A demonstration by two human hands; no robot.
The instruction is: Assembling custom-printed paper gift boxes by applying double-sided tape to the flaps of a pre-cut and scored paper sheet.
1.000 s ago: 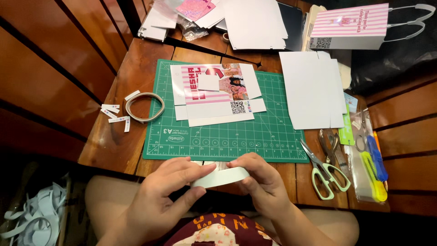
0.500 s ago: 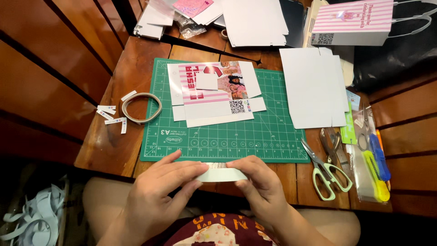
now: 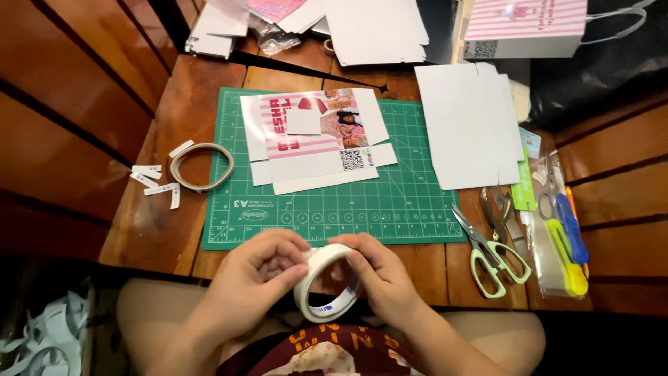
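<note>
We are holding a roll of white tape (image 3: 325,282) upright at the near edge of the bench (image 3: 149,230), our left hand (image 3: 261,273) and right hand (image 3: 376,275) both curling their fingers closed around its rim. No strip is pulled free yet, as far as we can tell. Further off, the pink printed sheet (image 3: 313,132) is lying flat and unfolded on the green cutting mat (image 3: 390,202), so assembly looks barely begun.

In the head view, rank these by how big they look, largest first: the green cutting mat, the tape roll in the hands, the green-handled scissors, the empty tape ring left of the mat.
1. Green cutting mat
2. Green-handled scissors

Tape roll and empty tape ring: they look alike, and the roll is nearer the camera, so unranked.
</note>
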